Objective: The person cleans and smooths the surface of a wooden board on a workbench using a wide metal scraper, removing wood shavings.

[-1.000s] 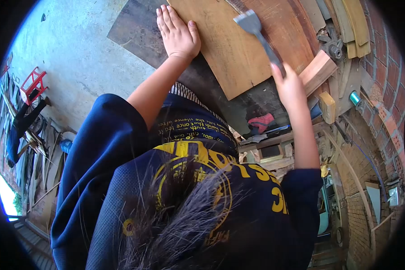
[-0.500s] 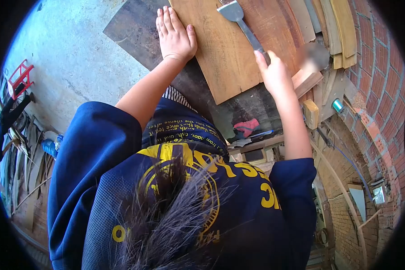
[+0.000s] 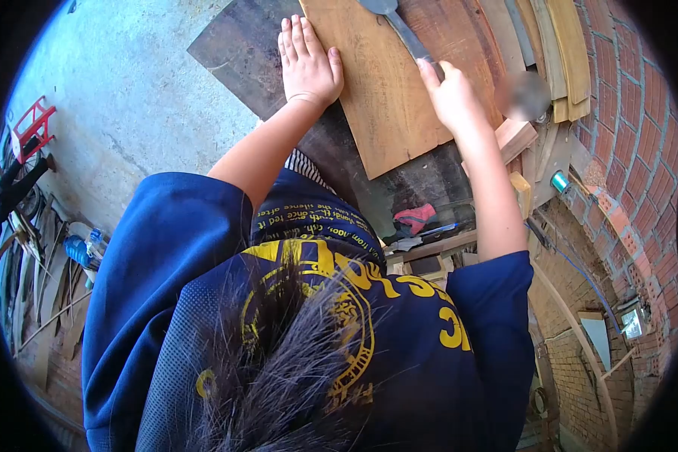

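My left hand (image 3: 311, 74) lies flat, fingers stretched out, at the left edge of a brown wooden board (image 3: 388, 105) and over the dark worktop (image 3: 237, 45) beneath it. In my right hand (image 3: 456, 96) is the handle of a grey metal scraper (image 3: 405, 36), held above the board. Its broad blade reaches the top of the view, where its front edge is cut off. A second, redder wood surface (image 3: 456, 34) lies to the right of the board.
Wood strips (image 3: 561, 49) lean near the brick wall (image 3: 625, 90) on the right. A wood block (image 3: 514, 140) sits beside my right forearm. A pink cloth (image 3: 414, 218) lies near my body. A red metal frame (image 3: 36, 128) stands far left.
My right hand and the scraper have moved forward, away from my body, so the blade's front edge has left the view. The view has shifted slightly; my left hand stays flat by the board's edge.
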Demonstrator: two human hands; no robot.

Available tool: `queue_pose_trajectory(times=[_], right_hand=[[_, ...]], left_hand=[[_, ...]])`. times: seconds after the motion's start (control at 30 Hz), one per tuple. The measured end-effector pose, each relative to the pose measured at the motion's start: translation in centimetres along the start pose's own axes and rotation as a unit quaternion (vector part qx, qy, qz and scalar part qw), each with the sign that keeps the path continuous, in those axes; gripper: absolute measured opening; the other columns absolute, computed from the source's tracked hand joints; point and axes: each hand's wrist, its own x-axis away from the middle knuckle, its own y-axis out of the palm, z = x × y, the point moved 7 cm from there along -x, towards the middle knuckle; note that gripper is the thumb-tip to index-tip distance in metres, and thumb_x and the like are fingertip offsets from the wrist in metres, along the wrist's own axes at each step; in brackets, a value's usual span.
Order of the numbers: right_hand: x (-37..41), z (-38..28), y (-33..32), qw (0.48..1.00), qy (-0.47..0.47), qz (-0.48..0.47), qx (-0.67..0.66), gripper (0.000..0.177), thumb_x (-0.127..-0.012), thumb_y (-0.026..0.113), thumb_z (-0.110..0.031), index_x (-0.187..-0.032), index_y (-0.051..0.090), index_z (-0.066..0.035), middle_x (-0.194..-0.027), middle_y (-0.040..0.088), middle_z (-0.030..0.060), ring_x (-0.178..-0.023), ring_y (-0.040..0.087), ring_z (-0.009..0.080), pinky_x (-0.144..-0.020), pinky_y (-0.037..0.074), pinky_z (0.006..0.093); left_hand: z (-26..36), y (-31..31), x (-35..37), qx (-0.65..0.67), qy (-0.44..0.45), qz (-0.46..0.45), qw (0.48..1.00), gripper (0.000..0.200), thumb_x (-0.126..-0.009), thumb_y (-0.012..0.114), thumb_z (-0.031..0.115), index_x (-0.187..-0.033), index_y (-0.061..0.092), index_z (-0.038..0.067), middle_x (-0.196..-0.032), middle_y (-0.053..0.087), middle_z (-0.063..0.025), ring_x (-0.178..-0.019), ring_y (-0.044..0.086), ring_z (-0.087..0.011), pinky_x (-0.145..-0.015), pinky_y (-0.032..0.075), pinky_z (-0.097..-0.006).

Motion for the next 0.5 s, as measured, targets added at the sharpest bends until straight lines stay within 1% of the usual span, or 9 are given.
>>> queue_pose_trajectory(times=[0.1, 0.13, 0.17, 0.23, 0.27, 0.33, 0.4, 0.43, 0.5], right_hand=[[1.8, 2.3, -0.5, 1.000, 0.014, -0.022, 0.000, 0.068, -0.092, 0.048, -0.056, -0.121, 0.057, 0.004, -0.113, 0.061, 0.0308, -0.111, 0.057, 0.0434, -0.094, 0.046, 0.0456], [2.2, 3.3, -0.3, 0.999, 0.023, -0.014, 0.025, 0.074, -0.092, 0.048, -0.057, -0.126, 0.053, 0.007, -0.119, 0.058, 0.0316, -0.116, 0.055, 0.0414, -0.098, 0.044, 0.0441], [1.6, 3.8, -0.1, 0.999, 0.017, -0.013, 0.026, 0.074, -0.092, 0.048, -0.057, -0.126, 0.053, 0.007, -0.119, 0.058, 0.0316, -0.116, 0.055, 0.0414, -0.098, 0.044, 0.0441], [1.5, 3.0, -0.2, 1.000, 0.016, -0.010, 0.011, 0.078, -0.091, 0.048, -0.058, -0.129, 0.049, 0.010, -0.122, 0.055, 0.0328, -0.119, 0.054, 0.0398, -0.101, 0.043, 0.0435], [0.3, 2.0, 0.0, 1.000, 0.004, 0.009, -0.009, 0.075, -0.091, 0.048, -0.059, -0.126, 0.053, 0.006, -0.121, 0.057, 0.0308, -0.117, 0.055, 0.0396, -0.099, 0.044, 0.0438], [-2.8, -1.6, 0.5, 0.994, 0.003, -0.090, -0.059, 0.070, -0.091, 0.047, -0.059, -0.123, 0.056, 0.002, -0.122, 0.059, 0.0274, -0.115, 0.057, 0.0390, -0.097, 0.046, 0.0447], [-5.5, -5.4, 0.7, 0.998, -0.043, -0.030, -0.028, 0.066, -0.091, 0.045, -0.059, -0.119, 0.058, 0.000, -0.121, 0.060, 0.0255, -0.113, 0.058, 0.0390, -0.095, 0.047, 0.0460], [-6.3, -6.9, 0.6, 0.998, -0.049, -0.023, -0.033, 0.066, -0.091, 0.045, -0.059, -0.119, 0.058, 0.000, -0.121, 0.060, 0.0255, -0.113, 0.058, 0.0390, -0.095, 0.047, 0.0460], [-7.4, -8.2, 0.4, 0.999, -0.004, -0.022, -0.033, 0.068, -0.091, 0.044, -0.059, -0.121, 0.057, 0.000, -0.120, 0.059, 0.0270, -0.114, 0.057, 0.0393, -0.095, 0.046, 0.0462]], left_hand=[[0.0, 0.0, 0.0, -0.003, -0.001, 0.001, 1.000, 0.071, -0.092, 0.039, 0.034, -0.140, 0.023, -0.015, -0.150, 0.020, -0.0293, -0.144, 0.009, -0.0425, -0.118, 0.007, -0.0492], [0.0, 0.1, -0.1, 0.004, -0.004, 0.003, 1.000, 0.071, -0.092, 0.039, 0.034, -0.141, 0.022, -0.014, -0.151, 0.019, -0.0291, -0.144, 0.008, -0.0421, -0.118, 0.006, -0.0490], [-0.1, 0.1, -0.1, 0.002, -0.006, 0.009, 1.000, 0.071, -0.092, 0.039, 0.034, -0.141, 0.022, -0.014, -0.151, 0.019, -0.0291, -0.144, 0.008, -0.0421, -0.118, 0.006, -0.0490], [0.1, 0.0, 0.0, -0.009, -0.002, 0.008, 1.000, 0.070, -0.092, 0.041, 0.033, -0.140, 0.022, -0.015, -0.149, 0.022, -0.0300, -0.143, 0.012, -0.0435, -0.117, 0.009, -0.0503], [0.1, 0.0, 0.1, -0.012, 0.000, 0.005, 1.000, 0.070, -0.092, 0.041, 0.032, -0.141, 0.021, -0.015, -0.150, 0.021, -0.0301, -0.143, 0.011, -0.0433, -0.117, 0.009, -0.0503], [0.1, 0.1, 0.1, -0.016, -0.001, 0.003, 1.000, 0.070, -0.092, 0.041, 0.032, -0.141, 0.021, -0.015, -0.150, 0.021, -0.0298, -0.143, 0.011, -0.0429, -0.117, 0.008, -0.0499], [0.1, 0.1, 0.1, -0.025, -0.008, -0.003, 1.000, 0.070, -0.092, 0.040, 0.032, -0.141, 0.020, -0.014, -0.150, 0.020, -0.0290, -0.144, 0.010, -0.0419, -0.118, 0.008, -0.0490], [0.2, 0.0, 0.0, -0.031, -0.010, -0.005, 0.999, 0.070, -0.092, 0.040, 0.032, -0.141, 0.020, -0.014, -0.151, 0.020, -0.0285, -0.144, 0.009, -0.0412, -0.118, 0.007, -0.0484], [0.0, 0.1, 0.0, -0.033, -0.018, -0.012, 0.999, 0.070, -0.093, 0.040, 0.032, -0.143, 0.019, -0.013, -0.152, 0.019, -0.0273, -0.145, 0.008, -0.0397, -0.118, 0.007, -0.0473]])
